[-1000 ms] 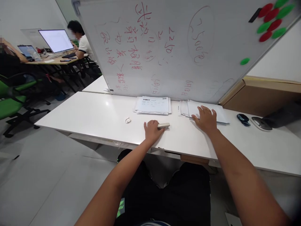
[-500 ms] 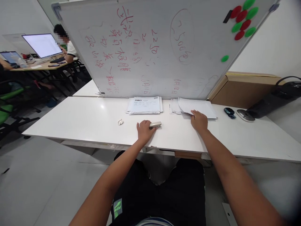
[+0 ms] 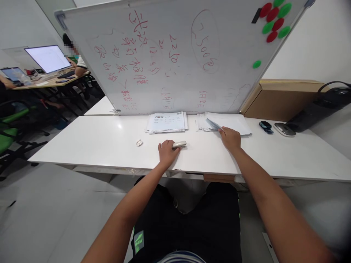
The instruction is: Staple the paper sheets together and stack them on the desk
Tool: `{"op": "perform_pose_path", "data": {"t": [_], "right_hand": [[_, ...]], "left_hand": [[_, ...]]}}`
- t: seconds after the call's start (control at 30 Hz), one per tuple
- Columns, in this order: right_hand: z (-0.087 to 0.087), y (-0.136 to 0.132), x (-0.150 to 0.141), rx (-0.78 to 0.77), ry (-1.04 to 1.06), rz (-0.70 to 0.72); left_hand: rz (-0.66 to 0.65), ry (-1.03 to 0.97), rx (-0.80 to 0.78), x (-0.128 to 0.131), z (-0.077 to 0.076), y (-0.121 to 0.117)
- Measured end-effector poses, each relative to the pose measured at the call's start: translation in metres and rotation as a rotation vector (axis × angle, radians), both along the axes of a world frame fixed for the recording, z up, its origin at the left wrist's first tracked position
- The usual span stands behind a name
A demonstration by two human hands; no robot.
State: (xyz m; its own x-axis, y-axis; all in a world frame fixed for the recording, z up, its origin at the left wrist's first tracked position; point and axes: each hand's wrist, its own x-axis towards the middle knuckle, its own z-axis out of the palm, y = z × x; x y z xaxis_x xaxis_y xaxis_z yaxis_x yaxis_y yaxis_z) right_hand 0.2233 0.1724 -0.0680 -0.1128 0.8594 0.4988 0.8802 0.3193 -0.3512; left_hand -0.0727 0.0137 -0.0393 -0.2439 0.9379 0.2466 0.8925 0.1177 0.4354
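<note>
Papers (image 3: 213, 124): pinched in the right grip (image 3: 231, 139), angled over the right stack (image 3: 234, 122). Stapler (image 3: 180, 144): clasped at one end in the left grip (image 3: 167, 151), low over the white surface (image 3: 109, 142).

Two paper stacks (image 3: 168, 123), one stapler (image 3: 179, 144); nine round magnets (image 3: 272, 14)

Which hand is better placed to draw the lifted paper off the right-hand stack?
Probably the right hand: its fingers hold the edge of the lifted paper at the right-hand stack. The left hand is farther away, at the stapler.
</note>
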Motion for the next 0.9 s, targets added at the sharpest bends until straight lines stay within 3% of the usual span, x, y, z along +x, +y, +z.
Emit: {"op": "perform_pose_path", "data": {"t": [0.9], "right_hand": [[0.0043,-0.0026,-0.0030,0.019,-0.007,-0.033]], "left_hand": [[0.009,0.002,-0.051,0.0019,0.0070,-0.0013]]}}
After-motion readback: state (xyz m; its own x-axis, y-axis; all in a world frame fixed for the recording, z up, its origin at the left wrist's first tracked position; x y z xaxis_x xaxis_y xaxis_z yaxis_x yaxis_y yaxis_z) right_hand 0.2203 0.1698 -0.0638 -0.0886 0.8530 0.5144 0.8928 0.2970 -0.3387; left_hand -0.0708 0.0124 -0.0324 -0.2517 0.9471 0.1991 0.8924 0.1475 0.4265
